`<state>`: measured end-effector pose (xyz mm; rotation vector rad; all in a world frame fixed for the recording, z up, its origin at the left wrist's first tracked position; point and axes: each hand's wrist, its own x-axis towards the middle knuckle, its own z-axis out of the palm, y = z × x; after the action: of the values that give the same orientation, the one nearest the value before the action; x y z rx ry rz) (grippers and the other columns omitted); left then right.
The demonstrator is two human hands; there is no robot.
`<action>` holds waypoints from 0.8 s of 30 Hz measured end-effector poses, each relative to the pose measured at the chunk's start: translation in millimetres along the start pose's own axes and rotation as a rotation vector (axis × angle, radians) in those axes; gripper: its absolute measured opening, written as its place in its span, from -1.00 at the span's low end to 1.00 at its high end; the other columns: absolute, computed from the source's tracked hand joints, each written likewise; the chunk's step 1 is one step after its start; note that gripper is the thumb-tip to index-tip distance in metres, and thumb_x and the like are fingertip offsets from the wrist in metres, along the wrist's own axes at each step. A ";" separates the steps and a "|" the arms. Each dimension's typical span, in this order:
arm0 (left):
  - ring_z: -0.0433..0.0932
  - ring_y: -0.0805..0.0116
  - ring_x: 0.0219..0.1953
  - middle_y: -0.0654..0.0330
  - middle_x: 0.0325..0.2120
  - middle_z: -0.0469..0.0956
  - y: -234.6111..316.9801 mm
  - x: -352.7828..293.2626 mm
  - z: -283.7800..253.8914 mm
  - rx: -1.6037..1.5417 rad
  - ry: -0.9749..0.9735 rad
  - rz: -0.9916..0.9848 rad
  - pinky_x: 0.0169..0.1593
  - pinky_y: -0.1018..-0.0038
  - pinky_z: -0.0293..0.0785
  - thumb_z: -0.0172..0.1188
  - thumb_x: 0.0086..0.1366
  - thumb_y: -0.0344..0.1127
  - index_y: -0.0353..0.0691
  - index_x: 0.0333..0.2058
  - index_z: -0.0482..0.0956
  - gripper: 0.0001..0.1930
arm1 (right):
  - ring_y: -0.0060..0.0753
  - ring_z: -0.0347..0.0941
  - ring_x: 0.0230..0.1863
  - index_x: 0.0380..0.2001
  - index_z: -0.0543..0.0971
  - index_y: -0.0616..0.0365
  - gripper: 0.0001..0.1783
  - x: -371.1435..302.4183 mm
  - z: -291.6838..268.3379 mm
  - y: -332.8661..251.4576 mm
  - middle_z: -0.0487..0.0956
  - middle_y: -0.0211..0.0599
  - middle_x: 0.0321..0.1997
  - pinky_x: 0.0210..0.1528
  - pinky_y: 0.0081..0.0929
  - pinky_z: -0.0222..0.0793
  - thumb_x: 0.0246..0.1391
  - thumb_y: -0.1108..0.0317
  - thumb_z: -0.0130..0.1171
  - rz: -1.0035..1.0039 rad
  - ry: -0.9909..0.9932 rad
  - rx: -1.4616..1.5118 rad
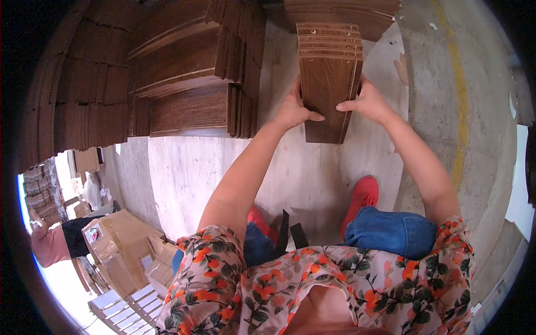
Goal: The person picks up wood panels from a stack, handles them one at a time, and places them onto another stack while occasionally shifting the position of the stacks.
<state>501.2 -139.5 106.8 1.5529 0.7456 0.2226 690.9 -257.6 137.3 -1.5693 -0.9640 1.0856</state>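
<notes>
A stack of dark brown wooden boards (329, 84) is held between my two hands, out in front of my feet. Small holes show along the boards' stepped far ends. My left hand (297, 109) grips the stack's left side, its thumb lying over the top board. On the opposite side, my right hand (365, 103) is closed round the edge, thumb also on top. The fingers of both hands are partly hidden by the boards.
Tall piles of similar brown boards (184, 106) stand at the left, and another pile (346, 14) lies straight ahead. Pale sheeting (190, 178) covers the floor. Cardboard boxes (120, 251), a slatted pallet (125, 312) and another person (50, 243) are at the lower left.
</notes>
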 end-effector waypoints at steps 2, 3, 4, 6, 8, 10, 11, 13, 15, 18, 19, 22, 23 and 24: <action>0.19 0.22 0.23 0.09 0.19 0.19 -2.7 3.8 -3.0 -0.003 -0.011 0.006 0.26 0.36 0.16 0.52 -0.41 -0.50 -0.25 0.28 -0.16 0.26 | -0.20 0.28 0.17 0.19 0.09 0.38 0.10 4.5 -1.4 -6.1 0.35 -0.07 0.15 0.23 -0.39 0.14 -0.49 0.44 0.47 0.051 -0.041 -0.098; 0.19 0.22 0.23 0.09 0.19 0.19 -2.3 4.9 -2.7 -0.009 -0.025 0.008 0.26 0.37 0.16 0.53 -0.42 -0.48 -0.25 0.28 -0.17 0.27 | -0.20 0.28 0.17 0.19 0.09 0.38 0.10 5.9 -2.4 -4.2 0.35 -0.07 0.15 0.23 -0.39 0.14 -0.49 0.44 0.47 0.054 -0.040 -0.100; 0.19 0.22 0.23 0.09 0.19 0.19 -1.8 6.2 -2.4 -0.011 -0.027 0.008 0.26 0.37 0.16 0.53 -0.42 -0.48 -0.25 0.28 -0.17 0.27 | -0.21 0.29 0.15 0.19 0.09 0.38 0.11 7.2 -3.0 -1.4 0.36 -0.08 0.14 0.22 -0.39 0.15 -0.49 0.45 0.47 0.051 -0.034 -0.088; 0.21 0.22 0.22 0.07 0.19 0.21 -1.3 7.7 -3.9 0.076 -0.024 -0.038 0.26 0.40 0.17 0.54 -0.42 -0.45 -0.25 0.28 -0.18 0.29 | -0.21 0.30 0.14 0.20 0.08 0.38 0.11 8.2 -2.0 -2.2 0.37 -0.08 0.13 0.21 -0.39 0.17 -0.50 0.45 0.46 0.049 -0.031 -0.074; 0.22 0.22 0.22 0.07 0.19 0.22 -7.4 9.8 -7.3 0.074 -0.025 -0.044 0.26 0.40 0.17 0.54 -0.42 -0.44 -0.26 0.28 -0.19 0.29 | -0.23 0.30 0.15 0.20 0.07 0.37 0.13 8.6 1.6 -9.8 0.37 -0.07 0.13 0.22 -0.41 0.16 -0.51 0.46 0.47 0.058 -0.044 0.035; 0.23 0.21 0.21 0.06 0.18 0.23 -8.5 12.1 -7.1 0.071 -0.032 -0.045 0.25 0.41 0.17 0.54 -0.42 -0.43 -0.26 0.28 -0.20 0.30 | -0.24 0.30 0.15 0.21 0.07 0.37 0.13 11.4 -0.9 -6.5 0.37 -0.08 0.13 0.22 -0.41 0.16 -0.51 0.47 0.47 0.054 -0.053 0.022; 0.23 0.21 0.22 0.05 0.19 0.22 -9.0 12.8 -7.3 0.086 -0.030 -0.047 0.25 0.41 0.17 0.54 -0.42 -0.43 -0.26 0.29 -0.21 0.31 | -0.24 0.29 0.15 0.21 0.06 0.37 0.13 12.8 -2.2 -4.2 0.37 -0.08 0.13 0.23 -0.41 0.15 -0.51 0.47 0.47 0.050 -0.064 0.008; 0.23 0.21 0.22 0.04 0.20 0.21 -7.5 13.4 -6.1 0.099 -0.030 -0.047 0.25 0.41 0.17 0.54 -0.42 -0.43 -0.26 0.29 -0.22 0.31 | -0.25 0.29 0.16 0.21 0.06 0.37 0.14 14.5 -4.2 1.1 0.37 -0.08 0.13 0.23 -0.42 0.15 -0.51 0.48 0.47 0.043 -0.055 -0.009; 0.22 0.19 0.22 0.03 0.20 0.20 -6.2 13.7 -4.9 0.088 -0.027 -0.040 0.25 0.40 0.17 0.54 -0.42 -0.42 -0.26 0.29 -0.24 0.32 | -0.26 0.29 0.16 0.21 0.06 0.37 0.14 14.9 -5.7 4.4 0.37 -0.08 0.13 0.23 -0.42 0.15 -0.51 0.48 0.47 0.034 -0.048 -0.027; 0.23 0.19 0.22 0.04 0.19 0.22 -2.6 13.5 -2.5 0.059 -0.017 -0.036 0.25 0.38 0.17 0.55 -0.40 -0.38 -0.26 0.29 -0.21 0.30 | -0.27 0.28 0.16 0.21 0.06 0.36 0.15 14.6 -8.5 3.2 0.37 -0.09 0.13 0.23 -0.41 0.15 -0.51 0.45 0.49 0.020 -0.052 -0.007; 0.23 0.19 0.22 0.04 0.19 0.22 2.4 13.0 -1.2 0.056 -0.015 -0.033 0.25 0.38 0.17 0.55 -0.40 -0.38 -0.26 0.29 -0.21 0.30 | -0.28 0.29 0.16 0.21 0.07 0.35 0.14 12.0 -9.5 1.7 0.37 -0.10 0.13 0.22 -0.40 0.16 -0.49 0.44 0.50 0.028 -0.043 0.020; 0.24 0.18 0.21 0.06 0.16 0.26 14.5 5.0 3.3 -0.156 0.014 -0.107 0.25 0.36 0.18 0.56 -0.39 -0.36 -0.25 0.27 -0.11 0.25 | -0.29 0.30 0.14 0.20 0.10 0.34 0.09 -0.5 -7.6 -9.0 0.38 -0.11 0.12 0.21 -0.38 0.18 -0.44 0.42 0.50 0.083 -0.012 0.064; 0.26 0.17 0.19 0.06 0.15 0.27 14.3 2.2 6.3 -0.241 0.000 -0.086 0.23 0.36 0.19 0.57 -0.38 -0.34 -0.27 0.26 -0.07 0.22 | -0.29 0.30 0.14 0.19 0.12 0.34 0.05 -6.1 -5.5 -13.3 0.39 -0.12 0.11 0.20 -0.37 0.19 -0.41 0.42 0.49 0.137 0.014 0.088; 0.27 0.17 0.18 0.05 0.13 0.28 15.5 -3.4 5.2 -0.319 -0.003 -0.063 0.22 0.35 0.21 0.57 -0.37 -0.32 -0.29 0.24 -0.02 0.19 | -0.29 0.30 0.14 0.19 0.12 0.34 0.05 -9.7 -0.6 -19.6 0.39 -0.12 0.11 0.20 -0.37 0.19 -0.41 0.42 0.49 0.125 -0.005 0.085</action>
<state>506.5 -144.9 121.6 1.2256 0.7168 0.2784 687.1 -262.4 158.3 -1.5747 -0.8216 1.2016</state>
